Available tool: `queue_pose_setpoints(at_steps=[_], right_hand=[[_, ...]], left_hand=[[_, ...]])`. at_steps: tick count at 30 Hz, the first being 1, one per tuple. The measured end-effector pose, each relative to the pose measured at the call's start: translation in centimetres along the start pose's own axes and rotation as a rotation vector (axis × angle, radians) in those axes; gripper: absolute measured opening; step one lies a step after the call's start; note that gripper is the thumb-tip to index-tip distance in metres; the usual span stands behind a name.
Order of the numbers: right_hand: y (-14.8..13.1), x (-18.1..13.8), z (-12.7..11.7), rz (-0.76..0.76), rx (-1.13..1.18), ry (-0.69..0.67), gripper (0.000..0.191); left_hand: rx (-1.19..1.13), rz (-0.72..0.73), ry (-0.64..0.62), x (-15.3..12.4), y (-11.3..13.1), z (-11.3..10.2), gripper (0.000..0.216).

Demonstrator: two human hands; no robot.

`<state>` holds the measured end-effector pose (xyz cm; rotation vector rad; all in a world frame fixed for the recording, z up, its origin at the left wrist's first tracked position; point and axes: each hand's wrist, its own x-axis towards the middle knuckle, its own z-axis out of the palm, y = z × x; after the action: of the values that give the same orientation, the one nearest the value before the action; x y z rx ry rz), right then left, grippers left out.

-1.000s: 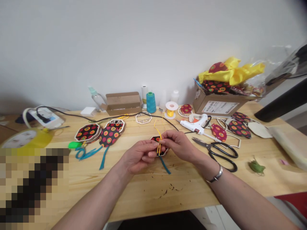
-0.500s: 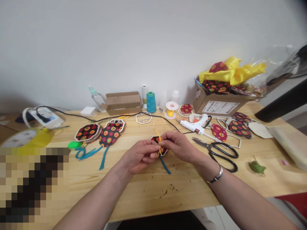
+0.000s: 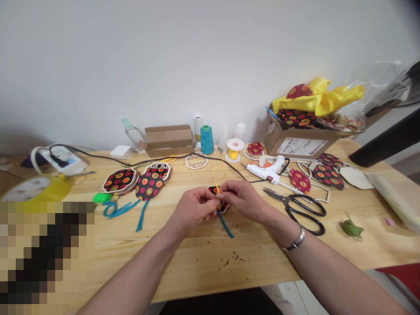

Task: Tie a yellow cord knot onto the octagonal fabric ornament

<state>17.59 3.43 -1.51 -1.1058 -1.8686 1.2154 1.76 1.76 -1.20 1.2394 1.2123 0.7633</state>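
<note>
Both hands meet at the middle of the table over a yellow cord (image 3: 215, 176). My left hand (image 3: 198, 206) pinches the cord between thumb and forefinger, and my right hand (image 3: 238, 197) pinches it just beside, fingertips almost touching. Below the fingers lies a small patterned fabric piece with a pale frame (image 3: 224, 207), mostly hidden by the hands. A teal ribbon (image 3: 226, 226) sticks out from it toward me. The cord's far end runs up toward a spool of yellow cord (image 3: 233, 153).
Black-handled scissors (image 3: 295, 208) and a white glue gun (image 3: 267, 171) lie on the right. Patterned framed pieces (image 3: 120, 180) are stacked at left. A teal thread cone (image 3: 206, 140) and a cardboard box of fabric (image 3: 297, 140) stand at the back. Dark scraps (image 3: 226, 262) lie in front.
My left hand's fingers have curled in and its wrist has turned slightly, the back of the hand now showing more. My right hand stays nearly in place; the cord's upper part has shifted slightly.
</note>
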Motion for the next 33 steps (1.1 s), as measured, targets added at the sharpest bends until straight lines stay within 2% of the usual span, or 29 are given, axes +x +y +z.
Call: queue_pose_setpoints(at_steps=[9, 21, 28, 33], right_hand=[[-0.15, 0.02, -0.1, 0.017, 0.025, 0.008, 0.017], [0.23, 0.19, 0.29, 0.095, 0.204, 0.065, 0.018], [0.09, 0.26, -0.11, 0.227, 0.201, -0.067, 0.027], [0.1, 0.21, -0.09, 0.251, 0.224, -0.064, 0.024]], left_hand=[[-0.059, 0.009, -0.036, 0.3, -0.24, -0.07, 0.013], [-0.016, -0.009, 0.041, 0.2, -0.29, -0.16, 0.013], [-0.125, -0.019, 0.1, 0.2, 0.16, -0.08, 0.013], [-0.202, -0.029, 0.063, 0.27, 0.0, -0.13, 0.014]])
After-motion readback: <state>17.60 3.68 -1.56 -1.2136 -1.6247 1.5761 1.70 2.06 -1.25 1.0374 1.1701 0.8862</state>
